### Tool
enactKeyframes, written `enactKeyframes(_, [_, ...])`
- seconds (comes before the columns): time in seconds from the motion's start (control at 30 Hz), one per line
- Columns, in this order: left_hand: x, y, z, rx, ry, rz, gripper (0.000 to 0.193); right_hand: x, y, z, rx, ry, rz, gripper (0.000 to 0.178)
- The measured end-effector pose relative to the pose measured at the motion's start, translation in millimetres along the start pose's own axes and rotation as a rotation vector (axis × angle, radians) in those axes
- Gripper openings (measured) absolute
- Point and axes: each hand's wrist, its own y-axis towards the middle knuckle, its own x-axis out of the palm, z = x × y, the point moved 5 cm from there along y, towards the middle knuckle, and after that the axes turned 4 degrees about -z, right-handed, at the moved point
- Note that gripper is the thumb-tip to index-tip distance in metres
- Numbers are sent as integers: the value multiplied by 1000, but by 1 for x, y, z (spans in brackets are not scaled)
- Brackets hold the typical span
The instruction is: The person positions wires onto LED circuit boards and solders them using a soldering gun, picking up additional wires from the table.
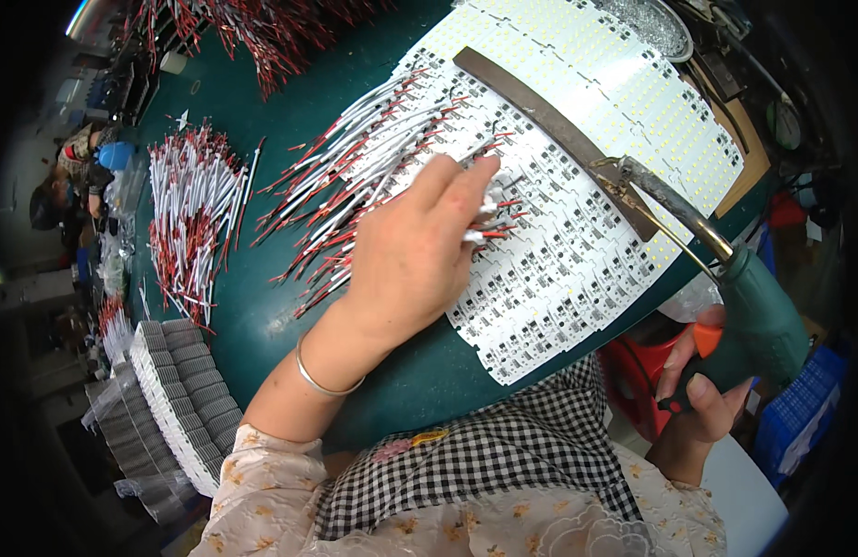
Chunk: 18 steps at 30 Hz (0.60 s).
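My left hand [415, 246] is over the white circuit board sheet [559, 306], its fingers closed round white and red wires. Short red ends poke out past its fingertips; the palm side is hidden. Rows of similar wires [354, 158] lie on the sheet's left part, their far ends hanging over the green table. At the right, my right hand [703, 399] grips a green soldering gun [758, 325] with an orange trigger. Its metal tip reaches up and left, close above a dark flat bar [559, 135] lying across the sheet.
A bundle of cut wires [192, 218] lies at left, more red wires [252, 32] at the top. Stacked white boards [183, 399] stand at the lower left. A dish of small clear parts [647, 28] sits at the far right. A blue crate [805, 408] is at right. Another person [76, 176] is far left.
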Motion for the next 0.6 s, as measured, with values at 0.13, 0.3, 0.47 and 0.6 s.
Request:
enactKeyframes(0.13, [8, 0, -4, 33, -75, 38, 62, 3, 0, -1, -24, 16, -4, 68])
enactKeyframes(0.3, [9, 1, -8, 146, -28, 176, 55, 14, 6, -3, -23, -69, 74, 65])
enactKeyframes(0.47, [13, -2, -8, 147, 70, 126, 53, 15, 8, 1, 12, -60, 52, 65])
enactKeyframes(0.6, [18, 0, -10, 188, 76, 171, 52, 18, 9, 5, 51, -48, 41, 66])
